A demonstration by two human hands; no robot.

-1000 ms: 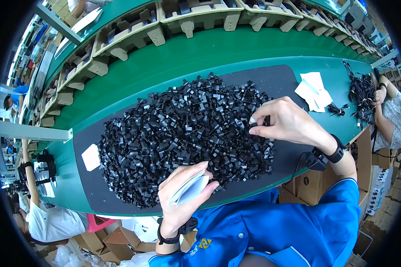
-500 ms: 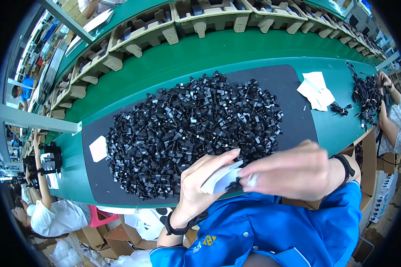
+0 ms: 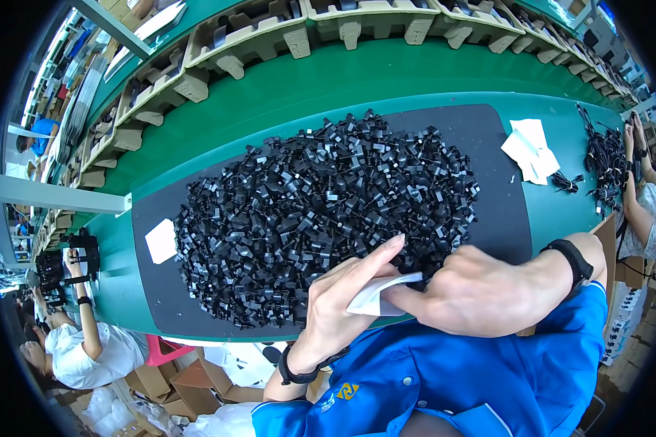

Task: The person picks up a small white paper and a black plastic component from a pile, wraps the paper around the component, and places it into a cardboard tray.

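Holding a small white bag (image 3: 375, 297) close to the chest, the left hand (image 3: 342, 298) pinches its near edge, forefinger stretched up along it. The right hand (image 3: 474, 291) meets it from the other side — fingers curled tight against the bag's open end; whether a part sits between them cannot be told. Both hands hover at the near rim of a dark mat (image 3: 503, 211). On the mat, just beyond the hands, lies a broad heap of small black plastic parts (image 3: 321, 211). A white slip (image 3: 160, 240) lies at the mat's left end, white sheets (image 3: 530, 149) at its right. Farther off — green conveyor belt (image 3: 342, 76), then pulp trays (image 3: 219, 44).
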